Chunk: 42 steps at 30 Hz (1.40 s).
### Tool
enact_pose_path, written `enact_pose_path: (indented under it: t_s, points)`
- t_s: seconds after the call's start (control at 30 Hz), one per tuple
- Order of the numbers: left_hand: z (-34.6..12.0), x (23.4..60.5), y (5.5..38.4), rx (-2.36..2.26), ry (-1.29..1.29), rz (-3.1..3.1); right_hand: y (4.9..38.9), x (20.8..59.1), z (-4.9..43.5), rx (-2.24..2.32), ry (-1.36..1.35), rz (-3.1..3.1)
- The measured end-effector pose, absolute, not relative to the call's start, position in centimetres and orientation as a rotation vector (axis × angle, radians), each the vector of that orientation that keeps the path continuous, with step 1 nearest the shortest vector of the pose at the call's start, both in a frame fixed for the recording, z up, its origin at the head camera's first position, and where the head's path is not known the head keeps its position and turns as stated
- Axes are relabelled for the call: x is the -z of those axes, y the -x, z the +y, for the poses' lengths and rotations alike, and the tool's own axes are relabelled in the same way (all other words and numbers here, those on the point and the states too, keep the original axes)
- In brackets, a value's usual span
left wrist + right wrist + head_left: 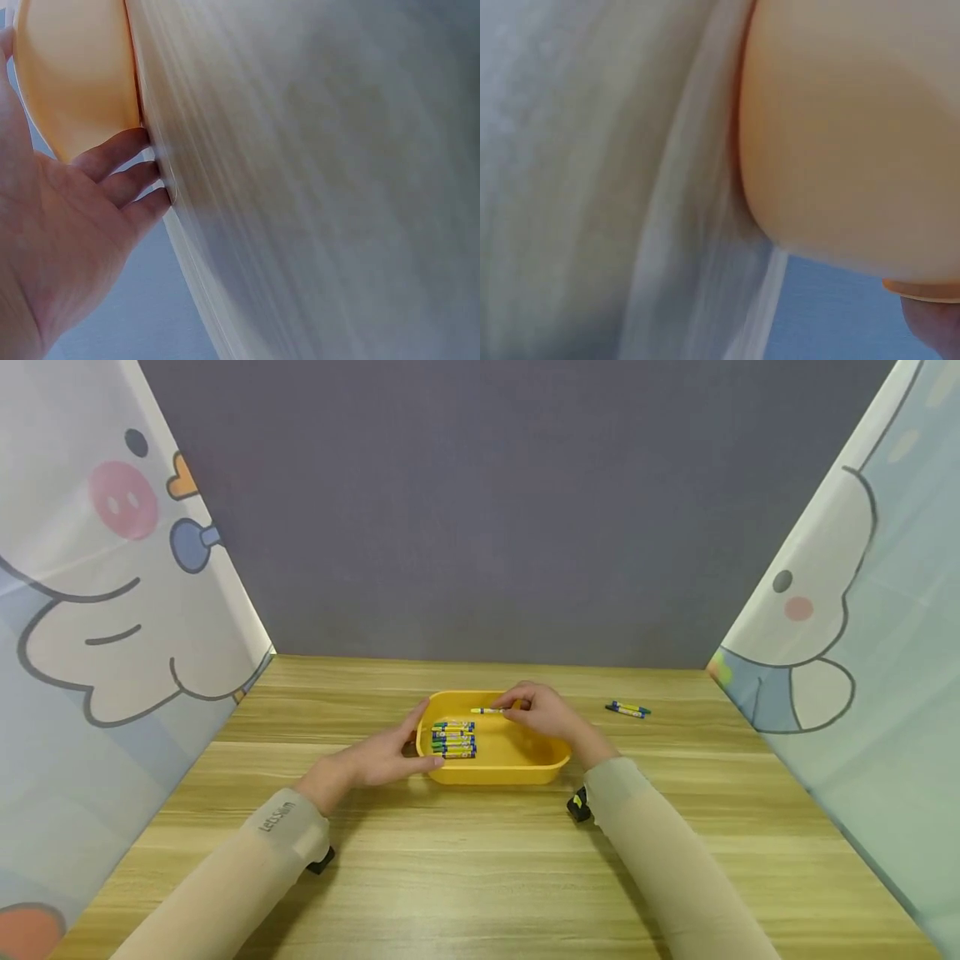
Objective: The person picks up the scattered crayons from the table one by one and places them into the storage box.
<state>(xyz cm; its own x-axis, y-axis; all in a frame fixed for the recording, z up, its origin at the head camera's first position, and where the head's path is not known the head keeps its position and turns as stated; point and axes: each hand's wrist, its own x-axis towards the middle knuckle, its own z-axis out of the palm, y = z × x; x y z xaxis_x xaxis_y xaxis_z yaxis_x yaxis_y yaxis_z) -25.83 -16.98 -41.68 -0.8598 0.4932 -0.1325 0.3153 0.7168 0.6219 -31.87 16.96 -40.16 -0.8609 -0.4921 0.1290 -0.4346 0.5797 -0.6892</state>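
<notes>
A yellow plastic bin (517, 774) stands on the wooden table. At its left end, my left hand (382, 756) holds it, thumb on the front rim and fingers along the outer side. The left wrist view shows those fingers (124, 180) low against the bin's wall. Over the back part of the bin, my right hand (540, 714) pinches a crayon (483, 711) in a yellow-and-blue wrapper, its pale tip pointing left. Several crayons (454, 739) lie side by side in the bin's left end. In the right wrist view, the bin (847, 142) hides most of my right hand.
Two more crayons (628, 709) lie on the table (450, 860) to the right of the bin. A grey panel (480, 510) rises behind the table. Cartoon-printed sheets (97, 652) hang along both sides.
</notes>
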Motion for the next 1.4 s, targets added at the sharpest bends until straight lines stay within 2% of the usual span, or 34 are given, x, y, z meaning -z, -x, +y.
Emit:
enact_pose_path:
  t_s: [0.77, 1.4]
  points:
    - [-17.1, 42.0, 26.0, -0.876, -0.669, 2.646, 31.7, 40.7, 15.8, 0.46, 0.852, 2.921]
    - [-17.1, 42.3, 25.8, -0.87, -0.653, 2.661, 31.1, 40.6, 15.5, 0.469, 0.825, 2.928]
